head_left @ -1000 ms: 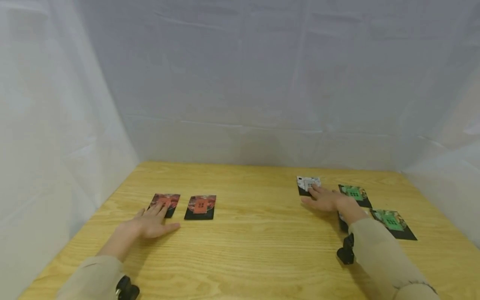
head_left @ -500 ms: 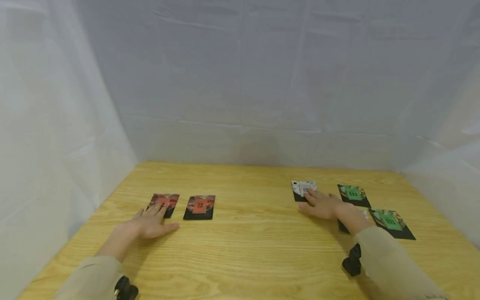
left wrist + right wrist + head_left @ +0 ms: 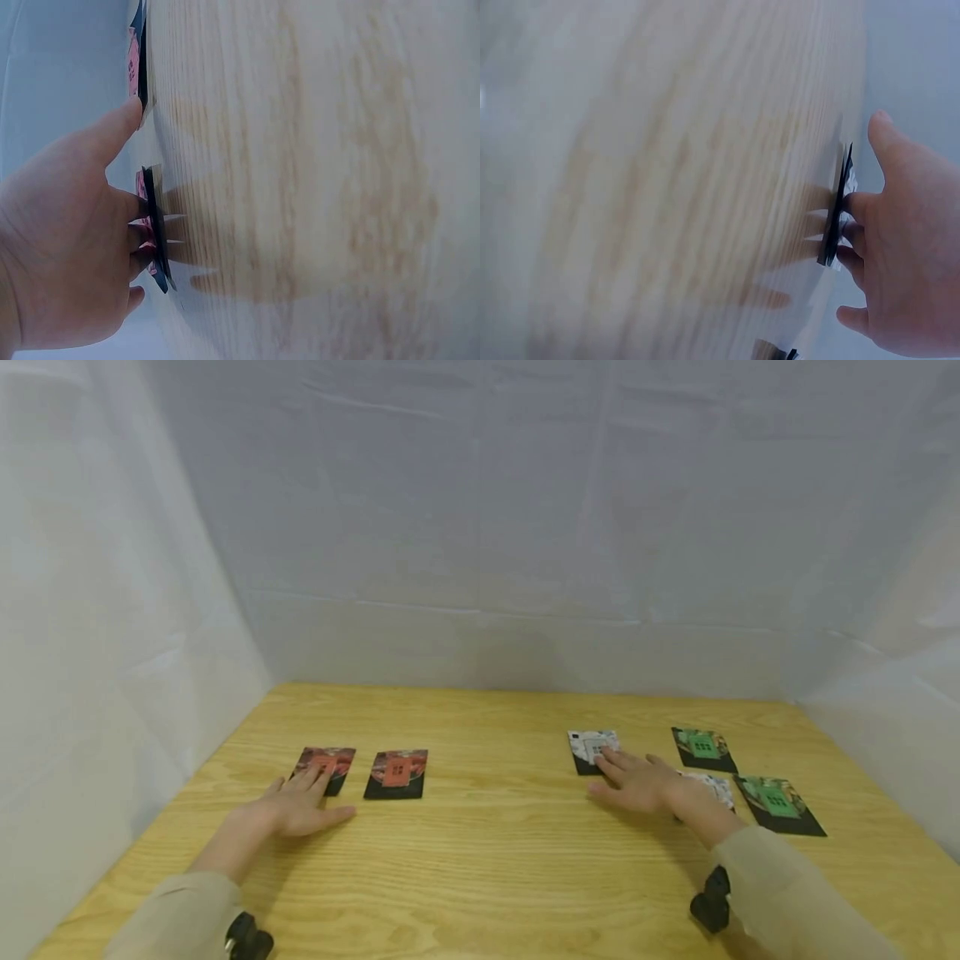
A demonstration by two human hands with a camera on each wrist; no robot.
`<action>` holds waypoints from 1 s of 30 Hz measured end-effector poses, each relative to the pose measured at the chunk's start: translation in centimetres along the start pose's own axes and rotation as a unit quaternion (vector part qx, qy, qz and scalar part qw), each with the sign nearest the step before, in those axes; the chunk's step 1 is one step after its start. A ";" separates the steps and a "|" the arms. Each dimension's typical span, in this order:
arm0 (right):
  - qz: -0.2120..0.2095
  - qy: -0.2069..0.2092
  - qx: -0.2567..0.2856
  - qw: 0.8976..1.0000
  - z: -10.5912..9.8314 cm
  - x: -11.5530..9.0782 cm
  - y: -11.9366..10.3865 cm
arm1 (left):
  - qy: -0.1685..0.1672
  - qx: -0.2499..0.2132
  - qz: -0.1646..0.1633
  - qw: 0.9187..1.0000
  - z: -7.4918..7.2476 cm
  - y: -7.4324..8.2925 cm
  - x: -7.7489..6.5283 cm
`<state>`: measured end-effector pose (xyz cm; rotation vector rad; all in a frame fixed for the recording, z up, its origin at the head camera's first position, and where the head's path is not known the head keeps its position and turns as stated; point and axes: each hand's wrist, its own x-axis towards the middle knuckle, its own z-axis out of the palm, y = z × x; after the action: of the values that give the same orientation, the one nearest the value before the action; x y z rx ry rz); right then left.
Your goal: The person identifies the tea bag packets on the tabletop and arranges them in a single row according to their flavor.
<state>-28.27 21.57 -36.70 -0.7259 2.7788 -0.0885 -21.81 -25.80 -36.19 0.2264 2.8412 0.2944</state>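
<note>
My left hand [image 3: 292, 810] lies with its fingers extended on a flat red-and-black packet [image 3: 343, 760] at the table's left. In the left wrist view, those fingertips meet the packet's [image 3: 155, 225] top, while the thumb sticks out to the side. A second red-and-black packet [image 3: 396, 772] sits just right of it. On the other side, my right hand [image 3: 637, 783] rests straight fingertips on a white-and-black packet [image 3: 588, 743], covering its near right corner. Another white packet [image 3: 718, 787] is partly hidden behind my right hand and wrist.
Two green-and-black packets [image 3: 702, 747] lie at the right, one nearer the front. The wooden table [image 3: 480, 860] ends at a white sheet [image 3: 480, 527] behind, with sheets on both sides too. Each sleeve carries a black wrist camera [image 3: 711, 900].
My right hand has slid the white packet toward me and to the left, away from the green packets. More of the second white packet shows. My left hand has stayed put.
</note>
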 end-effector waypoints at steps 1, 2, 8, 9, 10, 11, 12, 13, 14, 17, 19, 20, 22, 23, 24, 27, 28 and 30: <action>-0.002 0.001 0.000 1.000 0.0 -0.1 -0.1 | 0.000 -0.001 0.001 1.000 0.0 0.0 0.0; -0.003 0.001 -0.003 1.000 0.1 -0.1 -0.3 | 0.000 -0.002 0.001 1.000 0.1 -0.1 0.0; -0.010 0.006 -0.023 1.000 0.3 -0.3 -1.1 | -0.004 0.002 0.000 1.000 0.3 -0.3 0.3; -0.012 0.007 -0.024 1.000 0.4 -0.3 -1.3 | -0.003 0.004 0.000 1.000 0.3 -0.3 0.3; -0.014 0.008 -0.025 1.000 0.4 -0.3 -1.4 | 0.000 0.004 0.003 1.000 0.2 -0.3 0.3; -0.018 0.009 -0.026 0.999 0.5 -0.2 -1.6 | 0.002 0.004 0.003 1.000 0.2 -0.2 0.2; -0.020 0.009 -0.027 0.999 0.5 -0.2 -1.7 | 0.001 0.007 0.001 1.000 0.2 -0.2 0.3; -0.020 0.009 -0.030 0.999 0.6 -0.2 -1.9 | 0.001 0.010 -0.001 1.000 0.1 -0.2 0.3; -0.020 0.008 -0.031 0.999 0.6 -0.3 -2.1 | 0.001 0.012 0.000 1.000 0.1 -0.2 0.3; -0.023 0.006 -0.038 0.999 0.7 -0.3 -2.5 | -0.001 0.013 -0.001 1.000 0.1 -0.2 0.3; -0.025 0.004 -0.039 0.999 0.7 -0.3 -2.9 | 0.001 0.012 0.001 1.000 0.2 -0.2 0.3; -0.027 0.004 -0.038 0.999 0.7 -0.3 -3.1 | 0.000 0.013 0.001 1.000 0.2 -0.2 0.3; -0.031 0.003 -0.034 0.999 0.7 -0.4 -3.4 | 0.001 0.013 0.001 1.000 0.3 -0.3 0.4; -0.032 0.003 -0.033 0.999 0.7 -0.4 -3.6 | 0.001 0.013 0.002 1.000 0.3 -0.3 0.4; -0.033 0.003 -0.033 0.999 0.7 -0.4 -3.8 | 0.002 0.012 0.002 1.000 0.3 -0.3 0.4; -0.036 0.003 -0.040 0.999 0.8 -0.3 -4.3 | 0.003 0.011 0.003 1.000 0.3 -0.3 0.4; -0.036 0.005 -0.044 0.998 0.8 -0.3 -4.5 | 0.003 0.010 0.004 1.000 0.3 -0.3 0.4; -0.040 0.007 -0.045 0.998 0.8 -0.3 -4.8 | 0.003 0.009 0.004 1.000 0.4 -0.4 0.4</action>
<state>-25.55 17.49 -36.85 -0.8634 2.7809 0.0176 -22.14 -26.04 -36.72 0.2403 2.8499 0.2726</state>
